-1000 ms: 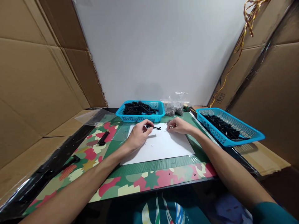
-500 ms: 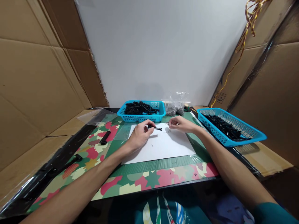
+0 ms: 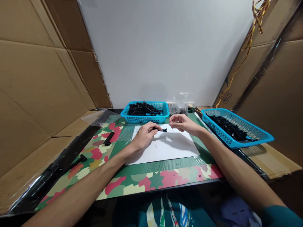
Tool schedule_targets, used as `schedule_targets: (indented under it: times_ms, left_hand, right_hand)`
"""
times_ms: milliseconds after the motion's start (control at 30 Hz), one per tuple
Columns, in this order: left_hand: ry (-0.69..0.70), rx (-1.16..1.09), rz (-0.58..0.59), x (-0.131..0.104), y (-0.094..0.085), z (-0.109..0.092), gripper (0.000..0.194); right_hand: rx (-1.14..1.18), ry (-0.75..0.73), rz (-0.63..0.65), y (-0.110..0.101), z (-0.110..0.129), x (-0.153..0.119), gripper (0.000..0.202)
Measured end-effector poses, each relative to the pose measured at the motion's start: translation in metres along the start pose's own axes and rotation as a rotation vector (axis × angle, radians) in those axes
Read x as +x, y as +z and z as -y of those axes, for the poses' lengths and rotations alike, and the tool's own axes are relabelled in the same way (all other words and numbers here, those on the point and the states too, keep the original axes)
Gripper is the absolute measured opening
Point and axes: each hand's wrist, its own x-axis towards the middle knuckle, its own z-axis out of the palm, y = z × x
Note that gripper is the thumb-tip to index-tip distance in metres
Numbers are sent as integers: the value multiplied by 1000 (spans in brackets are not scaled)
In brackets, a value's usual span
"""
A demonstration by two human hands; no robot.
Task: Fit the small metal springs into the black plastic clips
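Over the white paper [image 3: 163, 149], my left hand [image 3: 145, 135] is closed around a slim black plastic part [image 3: 163, 130], whose notched end sticks out to the right past the fingertips. My right hand [image 3: 183, 123] hovers just right of that end, thumb and fingertips pinched together. Whatever is in the pinch is too small to make out. Small thin metal pieces lie on the paper under the right hand, partly hidden by it. A single tiny curved piece [image 3: 156, 146] rests near the paper's middle.
Behind the paper stands a blue basket [image 3: 145, 119] of black parts; another blue basket [image 3: 227, 138] is at right. Clear bags [image 3: 181, 108] of small metal pieces sit at the back. Black parts [image 3: 109, 138] lie on the patterned mat at left. Cardboard walls flank the table.
My right hand has lifted slightly off the paper, its fingertips now pinched. The black part in my left hand has turned a little, showing less of its length. The view has shifted slightly.
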Motion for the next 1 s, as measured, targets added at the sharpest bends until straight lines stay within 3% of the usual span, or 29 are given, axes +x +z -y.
schedule_targets:
  times_ms: [400, 700, 1000]
  left_hand:
    - [-130, -409, 163, 3, 7, 0, 34]
    - [-120, -346, 168, -5, 3, -23, 37]
    - [-139, -450, 113, -1, 7, -11, 39]
  right_hand:
    - [90, -164, -92, 35, 11, 0, 43]
    - [10, -202, -55, 38, 4, 2, 38]
    - [47, -160, -67, 40, 9, 0, 45]
